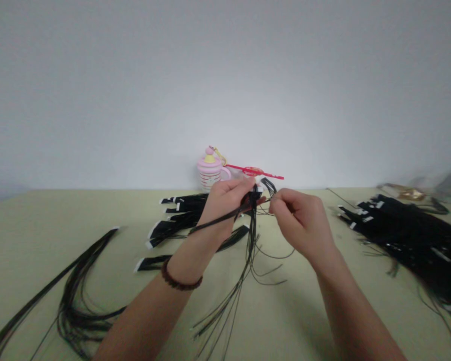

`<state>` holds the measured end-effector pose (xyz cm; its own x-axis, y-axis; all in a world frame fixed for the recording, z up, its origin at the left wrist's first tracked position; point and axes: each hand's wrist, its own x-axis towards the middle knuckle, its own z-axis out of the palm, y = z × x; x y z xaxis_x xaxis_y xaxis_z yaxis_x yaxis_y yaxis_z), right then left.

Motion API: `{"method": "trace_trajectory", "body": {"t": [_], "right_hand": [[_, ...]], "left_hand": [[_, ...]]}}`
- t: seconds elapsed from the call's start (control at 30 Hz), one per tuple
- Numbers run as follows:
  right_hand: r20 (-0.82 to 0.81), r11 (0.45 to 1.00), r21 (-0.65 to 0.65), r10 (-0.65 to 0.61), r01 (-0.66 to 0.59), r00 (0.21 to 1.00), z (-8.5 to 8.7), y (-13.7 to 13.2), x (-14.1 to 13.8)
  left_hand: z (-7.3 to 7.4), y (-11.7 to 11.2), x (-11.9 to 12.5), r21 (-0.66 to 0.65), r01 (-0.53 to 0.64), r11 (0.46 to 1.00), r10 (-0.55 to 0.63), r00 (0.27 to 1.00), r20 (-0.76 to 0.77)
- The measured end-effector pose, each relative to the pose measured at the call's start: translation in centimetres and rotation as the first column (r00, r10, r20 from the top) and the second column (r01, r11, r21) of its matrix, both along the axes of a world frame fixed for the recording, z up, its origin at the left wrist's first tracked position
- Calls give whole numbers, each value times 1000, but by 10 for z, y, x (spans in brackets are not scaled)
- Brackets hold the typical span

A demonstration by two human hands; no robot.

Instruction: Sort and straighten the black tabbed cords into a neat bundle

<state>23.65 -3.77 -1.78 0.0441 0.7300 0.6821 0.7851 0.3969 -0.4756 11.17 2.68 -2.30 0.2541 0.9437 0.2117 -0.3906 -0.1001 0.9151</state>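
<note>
Pale desk (33, 225) before a plain grey wall (225, 75), a wire bundle (253, 223) at the fingers

Many thin black strands form the bundle, its small white end pinched between the fingers of the left hand (223, 203). The right hand (300, 220) has its fingers closed where a short loop of strands bends over to them; whether they grip a strand, I cannot tell. Below the left fingers the long axis runs down toward the viewer, white end uppermost, loose tips fanning out nearest; one branch crosses leftward over the left hand.

Just beyond and left of the left fingers lie flat black wire sets (190, 203) with white ends, partly hidden by that hand. Behind them stand a pink lidded mug (209, 175) and a red strip (236, 168). Farther left curves a loose harness (75, 291), partly behind the forearm; well right of the right fingers spreads a black wire pile (409, 235).
</note>
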Motion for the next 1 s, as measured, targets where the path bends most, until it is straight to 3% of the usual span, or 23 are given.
{"method": "trace_trajectory", "body": {"t": [0.1, 0.23, 0.3, 0.47, 0.7, 0.8, 0.87, 1.0], "right_hand": [[39, 998, 56, -27, 25, 999, -1, 3, 0], [97, 953, 286, -131, 98, 987, -2, 5, 0], [111, 927, 373, -98, 50, 989, -1, 5, 2], [110, 938, 281, 179, -203, 978, 1, 7, 7], [77, 938, 286, 179, -194, 981, 1, 9, 9], [106, 941, 287, 152, -177, 983, 3, 9, 12], [137, 949, 269, 130, -163, 982, 5, 9, 17], [164, 962, 219, 132, -166, 978, 6, 11, 30]], "left_hand": [[-2, 0, -2, 99, 72, 992, -65, 995, -76], [-2, -4, -4, 170, 79, 982, -50, 984, -172], [-1, -6, -5, 163, 102, 981, -72, 981, -181], [2, -9, -7, 122, 165, 979, -143, 975, -172], [3, -11, -6, 99, 147, 984, -127, 975, -184], [4, -10, -4, 61, 136, 989, -131, 988, -85], [8, -8, -4, 11, 109, 994, -109, 991, 74], [20, -2, -11, -172, 83, 982, -6, 914, 406]]}}
